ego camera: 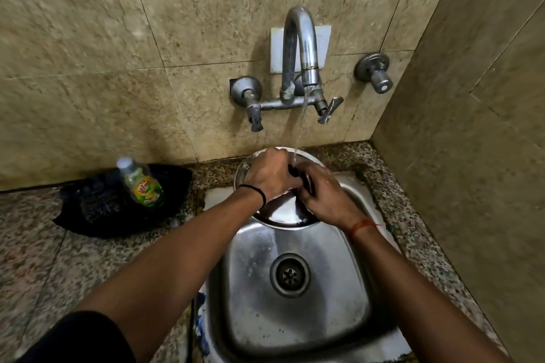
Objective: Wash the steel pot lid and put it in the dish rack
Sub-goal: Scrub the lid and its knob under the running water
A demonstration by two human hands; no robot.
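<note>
Steel pot lid (277, 215) sat tilted over the far end of the sink (295, 303), under the running tap (300, 47). Left hand (269, 172) gripped the lid's far rim, fingers curled over it; right hand (324, 194) had fingers curled around the dark knob area, exact pinch unclear. Best to rotate the lid through the stream and rub all round. Both forearms reached forward, wrists close together. No dish rack visible.
</note>
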